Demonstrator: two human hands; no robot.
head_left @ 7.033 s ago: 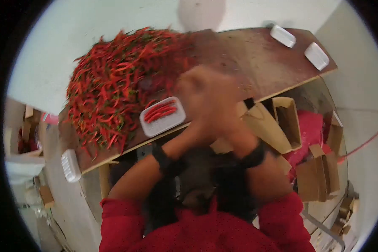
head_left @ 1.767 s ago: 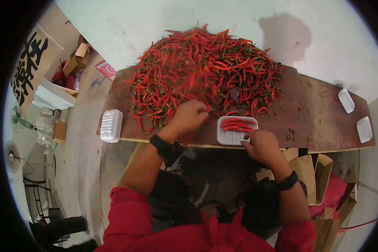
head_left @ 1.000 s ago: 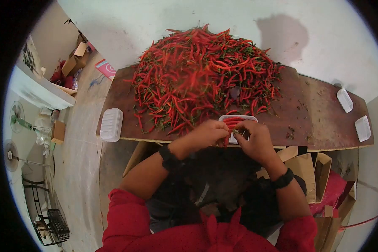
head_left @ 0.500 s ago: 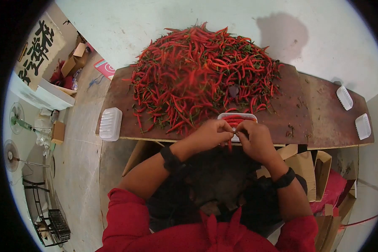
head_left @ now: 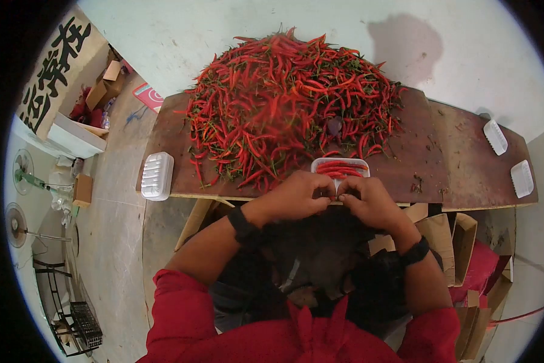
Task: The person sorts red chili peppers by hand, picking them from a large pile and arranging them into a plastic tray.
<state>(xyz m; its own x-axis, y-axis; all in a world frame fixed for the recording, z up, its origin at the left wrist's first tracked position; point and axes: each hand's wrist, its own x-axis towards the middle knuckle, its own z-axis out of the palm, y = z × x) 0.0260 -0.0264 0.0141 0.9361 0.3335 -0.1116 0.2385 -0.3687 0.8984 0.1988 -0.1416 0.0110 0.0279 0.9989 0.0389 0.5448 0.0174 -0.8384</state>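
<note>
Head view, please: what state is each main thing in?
Chili pepper pile: heaped, loose
Front white tray: partly filled with red chili peppers
Far-left white tray: no peppers visible
Far-right white trays: no peppers visible
Left hand: fingers curled, grip unclear
Right hand: fingers curled, grip unclear
Cardboard box: open
Lower fan: motion unclear

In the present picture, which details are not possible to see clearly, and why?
Head view, near part of the white tray: hidden behind the left hand and the right hand.
Head view, what these hands may hold: too small to tell.
Head view, bottom of the chilli pile: covered by its top layer.
Head view, nature of the dark lump: too small.
</note>
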